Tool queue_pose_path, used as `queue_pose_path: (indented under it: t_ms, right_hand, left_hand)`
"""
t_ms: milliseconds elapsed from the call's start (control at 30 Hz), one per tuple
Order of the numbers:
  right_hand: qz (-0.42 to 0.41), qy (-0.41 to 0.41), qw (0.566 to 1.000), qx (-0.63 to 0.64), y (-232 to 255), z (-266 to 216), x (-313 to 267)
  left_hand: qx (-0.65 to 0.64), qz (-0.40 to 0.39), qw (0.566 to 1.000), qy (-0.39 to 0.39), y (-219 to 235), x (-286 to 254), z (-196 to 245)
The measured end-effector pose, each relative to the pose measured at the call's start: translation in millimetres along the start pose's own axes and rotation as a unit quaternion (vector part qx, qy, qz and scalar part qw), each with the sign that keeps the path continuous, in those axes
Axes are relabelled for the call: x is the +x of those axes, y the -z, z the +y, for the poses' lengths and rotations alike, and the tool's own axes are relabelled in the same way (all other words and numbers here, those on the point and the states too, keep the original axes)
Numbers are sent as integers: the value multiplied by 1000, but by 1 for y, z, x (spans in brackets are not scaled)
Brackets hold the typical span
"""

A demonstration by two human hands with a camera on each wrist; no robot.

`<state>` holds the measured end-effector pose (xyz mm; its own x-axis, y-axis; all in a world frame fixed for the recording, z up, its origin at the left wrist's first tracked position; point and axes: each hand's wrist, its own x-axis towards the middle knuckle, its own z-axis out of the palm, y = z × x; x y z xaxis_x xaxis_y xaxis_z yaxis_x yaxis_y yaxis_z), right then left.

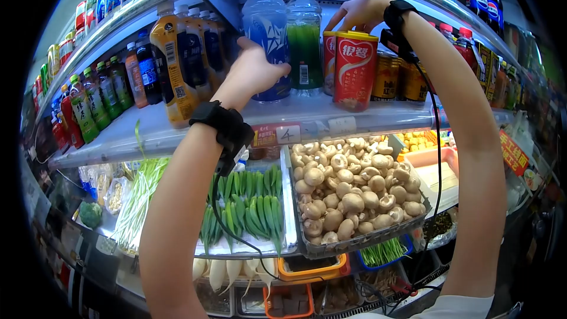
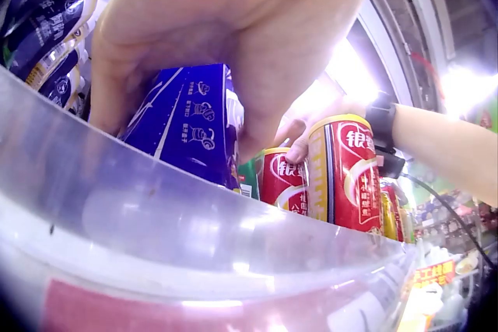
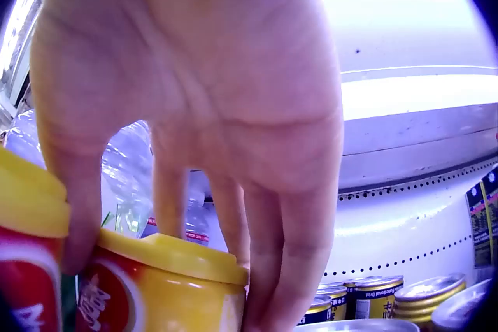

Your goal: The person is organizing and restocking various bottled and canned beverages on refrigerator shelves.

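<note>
My left hand (image 1: 255, 72) grips a large bottle with a blue label (image 1: 263, 20) on the upper shelf, thumb and fingers at its sides. The left wrist view shows the blue label (image 2: 183, 122) between them. Beside it stands a bottle of green drink (image 1: 305, 47). My right hand (image 1: 361, 13) reaches down over two red cans with yellow lids. In the right wrist view its thumb and fingers hold the rear can (image 3: 171, 270) just below the lid. The front can (image 1: 355, 71) stands at the shelf edge, close against it.
Orange-labelled bottles (image 1: 170, 65) stand left of my left hand, and gold cans (image 1: 387, 77) right of the red ones. A clear lip (image 1: 331, 124) runs along the shelf front. Mushrooms (image 1: 354, 192) and okra (image 1: 251, 207) lie below. Cables hang from both wrists.
</note>
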<state>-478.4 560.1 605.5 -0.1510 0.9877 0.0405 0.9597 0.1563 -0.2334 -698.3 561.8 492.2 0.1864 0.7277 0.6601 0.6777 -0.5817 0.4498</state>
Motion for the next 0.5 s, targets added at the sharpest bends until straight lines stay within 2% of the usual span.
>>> queue_pose_path:
  t_ms: [33, 100, 133, 267, 367, 433, 500]
  right_hand:
    - [0, 0, 1000, 0, -1, -3, -2]
    - [51, -37, 998, -8, -2, -10, -9]
    - [62, -14, 997, -31, -1, -12, -10]
    - [207, 46, 976, -40, -8, -30, -10]
    - [193, 0, 980, -44, -18, -62, -21]
    - [194, 4, 981, -13, -22, -76, -23]
    - [176, 9, 984, -39, -18, -82, -15]
  left_hand:
    - [-11, -3, 1000, 9, 1, 0, -1]
    - [-13, -2, 1000, 8, 1, 0, 0]
    - [-14, 1, 1000, 8, 0, 1, -2]
    - [-17, 19, 1000, -12, -2, 2, -6]
    - [-9, 10, 1000, 6, -1, 3, -5]
    - [-6, 6, 1000, 15, -2, 4, -5]
    - [-21, 7, 1000, 2, -1, 5, -7]
